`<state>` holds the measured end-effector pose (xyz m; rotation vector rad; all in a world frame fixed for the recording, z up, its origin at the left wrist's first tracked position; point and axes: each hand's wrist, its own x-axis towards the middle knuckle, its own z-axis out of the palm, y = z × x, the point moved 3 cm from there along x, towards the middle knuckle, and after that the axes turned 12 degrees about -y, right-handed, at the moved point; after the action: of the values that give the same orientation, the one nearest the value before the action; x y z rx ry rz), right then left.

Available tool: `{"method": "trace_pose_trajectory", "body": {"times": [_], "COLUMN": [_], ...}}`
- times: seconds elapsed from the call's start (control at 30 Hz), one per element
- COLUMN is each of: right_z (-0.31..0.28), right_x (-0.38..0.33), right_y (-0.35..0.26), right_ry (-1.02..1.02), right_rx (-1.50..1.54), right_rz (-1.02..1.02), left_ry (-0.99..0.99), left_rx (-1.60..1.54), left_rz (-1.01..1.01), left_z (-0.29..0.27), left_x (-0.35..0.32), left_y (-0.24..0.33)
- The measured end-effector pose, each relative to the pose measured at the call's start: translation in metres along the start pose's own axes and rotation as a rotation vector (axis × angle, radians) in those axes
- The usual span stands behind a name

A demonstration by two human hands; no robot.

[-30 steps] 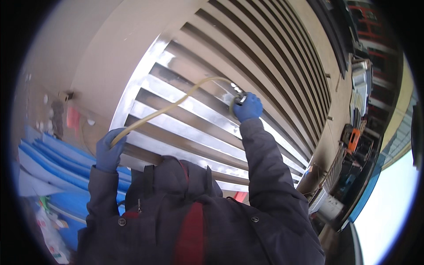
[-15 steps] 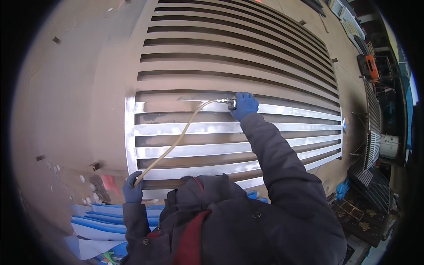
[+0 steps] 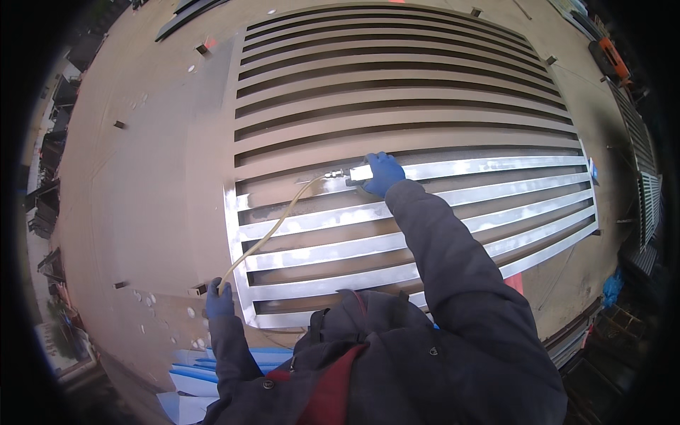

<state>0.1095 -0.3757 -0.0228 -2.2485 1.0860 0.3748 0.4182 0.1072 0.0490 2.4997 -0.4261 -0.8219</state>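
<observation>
- the right hand (image 3: 384,174), gloved in blue, is closed round the tool (image 3: 360,174); the tool sits at the uppermost bright slat of the grate (image 3: 425,137), its underside hidden;
- the left hand (image 3: 219,299), gloved too, grips the hose (image 3: 287,212) beside the grate's lower left corner; the hose curves up to the tool's fitting;
- the tool could tip into a dark gap or gouge a slat; a loose grip or a tilt at the edge would likely cause it;
- the hose crosses several slats and could snag on an edge; a tug from the left hand might drag the tool aside;
- the right sleeve (image 3: 453,262) reaches over bright slats and could rub them;
- the grate lies on a brown surface (image 3: 156,212); leaning hard might shift it;
- far right, a blue bundle (image 3: 612,287) may be a bag; its contents cannot be told
</observation>
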Motion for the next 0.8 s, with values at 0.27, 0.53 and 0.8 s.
{"method": "trace_pose_trajectory", "body": {"times": [0.27,0.53,0.8], "right_z": [0.022,0.020,0.050], "right_x": [0.001,0.005,-0.048], "right_y": [-0.019,0.019,0.084], "right_ry": [0.038,0.197,0.367], "right_rx": [0.013,0.272,0.724], "right_rz": [0.077,0.128,-0.054], "left_ry": [-0.040,-0.376,-0.600], "left_rx": [0.333,0.497,0.717], "left_rz": [1.067,1.125,0.903], "left_z": [0.129,0.329,0.354], "left_x": [-0.059,0.062,0.039], "left_y": [0.240,0.344,0.367]}}
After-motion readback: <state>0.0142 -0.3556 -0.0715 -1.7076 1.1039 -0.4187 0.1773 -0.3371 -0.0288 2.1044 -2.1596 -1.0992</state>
